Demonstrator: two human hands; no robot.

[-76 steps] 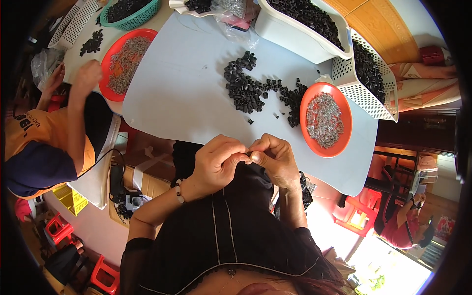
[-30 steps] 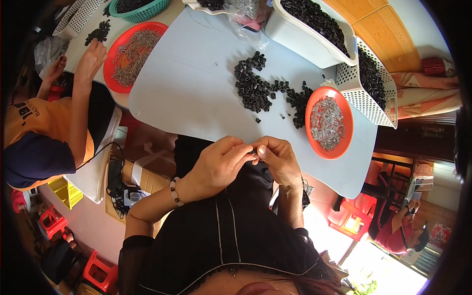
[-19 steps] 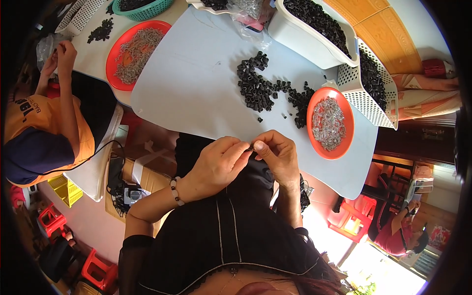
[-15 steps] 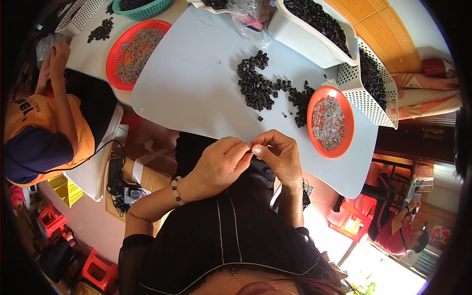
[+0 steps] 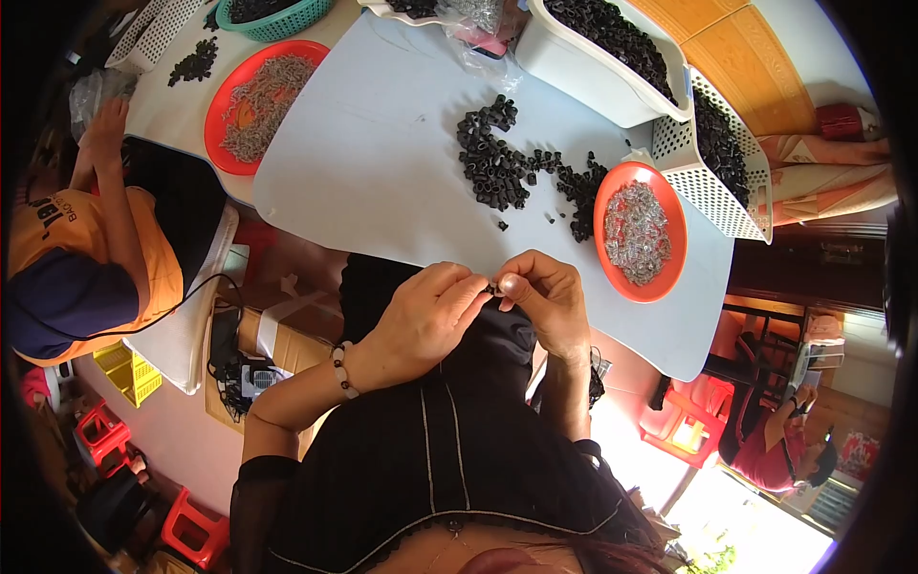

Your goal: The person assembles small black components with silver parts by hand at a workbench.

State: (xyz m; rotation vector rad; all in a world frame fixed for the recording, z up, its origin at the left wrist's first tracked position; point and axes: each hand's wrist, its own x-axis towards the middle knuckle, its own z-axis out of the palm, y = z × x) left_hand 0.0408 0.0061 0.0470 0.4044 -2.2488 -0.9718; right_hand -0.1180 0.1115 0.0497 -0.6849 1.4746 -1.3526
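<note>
My left hand (image 5: 427, 311) pinches a small black cap-like piece (image 5: 491, 290) between thumb and forefinger, in front of the table's near edge. Fingertips of my right hand (image 5: 546, 298) close on the piece's other side; whether they hold a second small part is hidden. Many like black pieces (image 5: 492, 158) lie in a loose pile on the pale blue table (image 5: 354, 143). Right of the pile, a red-orange plate (image 5: 676, 253) carries small clear, shiny parts (image 5: 637, 234).
A white tub (image 5: 574, 81) and a white perforated basket (image 5: 693, 187), both full of black pieces, stand at the far right. On the left table are another red plate (image 5: 216, 129) and a green basket (image 5: 277, 27). A co-worker in an orange shirt (image 5: 96, 258) sits left.
Both hands stay together in nearly the same place. My right fingertips have shifted slightly, and more of the black piece shows between the hands.
</note>
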